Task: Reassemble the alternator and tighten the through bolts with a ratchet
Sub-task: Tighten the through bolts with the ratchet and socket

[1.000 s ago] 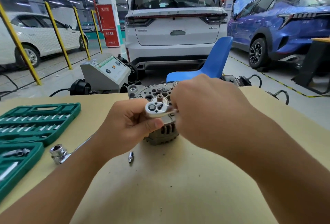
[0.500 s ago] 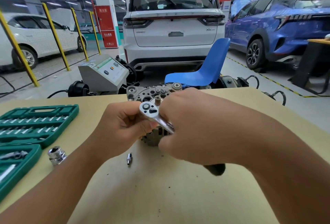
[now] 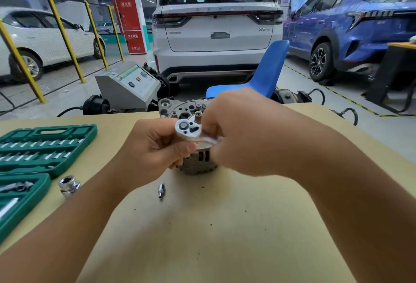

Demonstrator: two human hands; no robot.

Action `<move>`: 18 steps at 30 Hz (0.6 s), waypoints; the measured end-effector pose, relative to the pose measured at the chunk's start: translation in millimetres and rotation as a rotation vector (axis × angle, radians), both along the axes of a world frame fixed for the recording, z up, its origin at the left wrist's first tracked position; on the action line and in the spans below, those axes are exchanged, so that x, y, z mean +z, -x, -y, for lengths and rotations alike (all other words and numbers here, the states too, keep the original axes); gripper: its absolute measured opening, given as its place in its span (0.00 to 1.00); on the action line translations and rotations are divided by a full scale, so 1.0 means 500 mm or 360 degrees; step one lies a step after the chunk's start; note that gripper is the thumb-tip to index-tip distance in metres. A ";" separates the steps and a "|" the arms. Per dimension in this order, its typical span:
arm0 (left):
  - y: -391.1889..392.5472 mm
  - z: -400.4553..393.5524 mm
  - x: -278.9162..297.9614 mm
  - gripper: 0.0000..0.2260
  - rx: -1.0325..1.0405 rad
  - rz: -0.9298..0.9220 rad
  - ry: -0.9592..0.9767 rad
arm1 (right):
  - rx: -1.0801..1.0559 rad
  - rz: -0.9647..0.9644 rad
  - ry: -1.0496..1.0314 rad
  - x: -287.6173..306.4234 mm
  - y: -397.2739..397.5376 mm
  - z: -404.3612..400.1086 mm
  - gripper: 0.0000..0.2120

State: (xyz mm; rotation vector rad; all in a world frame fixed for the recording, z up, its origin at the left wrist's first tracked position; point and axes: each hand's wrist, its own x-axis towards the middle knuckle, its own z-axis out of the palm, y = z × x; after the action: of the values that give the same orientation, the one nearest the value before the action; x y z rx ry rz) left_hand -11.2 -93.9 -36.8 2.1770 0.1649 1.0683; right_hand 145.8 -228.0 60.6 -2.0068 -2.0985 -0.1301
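A grey cast alternator [image 3: 191, 108] stands upright near the middle of the tan table [image 3: 225, 226]. The chrome ratchet [image 3: 188, 130] has its round head over the alternator's top, next to a small stud. My left hand [image 3: 155, 147] curls round the alternator body just under the ratchet head, with the thumb pointing right. My right hand [image 3: 243, 134] grips the ratchet's handle, which is blurred and mostly hidden under the fingers. The through bolts are hidden by the hands and the ratchet.
An open green socket case [image 3: 42, 147] lies at the left table edge. A loose chrome socket [image 3: 68, 184] sits beside it and a small bit [image 3: 161, 190] lies in front of the alternator. Behind the table stand a grey tester [image 3: 128, 86], a blue chair [image 3: 265, 73] and parked cars.
My right hand swung the ratchet handle from pointing toward me back up to the right, and the black grip end went out of sight. My left hand stayed on the alternator.
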 end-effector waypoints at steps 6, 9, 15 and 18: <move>-0.014 0.008 -0.014 0.19 0.0125 0.0092 -0.0057 | 0.0048 -0.0032 -0.0086 -0.022 0.038 0.005 0.14; -0.016 0.016 -0.011 0.17 0.0094 0.0138 0.0005 | 0.0145 -0.0145 0.0035 -0.012 0.046 0.008 0.11; -0.017 0.008 -0.008 0.03 0.0041 -0.0048 -0.0108 | -0.0154 0.0134 -0.0212 -0.009 0.006 0.001 0.07; -0.015 0.013 -0.012 0.04 0.0074 0.0115 -0.0017 | 0.0070 -0.0014 0.0036 -0.009 0.021 0.006 0.12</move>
State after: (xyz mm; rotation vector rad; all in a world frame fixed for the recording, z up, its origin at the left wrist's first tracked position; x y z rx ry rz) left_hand -3.9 -100.5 -42.6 2.1495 0.1778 1.1747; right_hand 135.4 -231.0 56.2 -1.9688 -2.1464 -0.0902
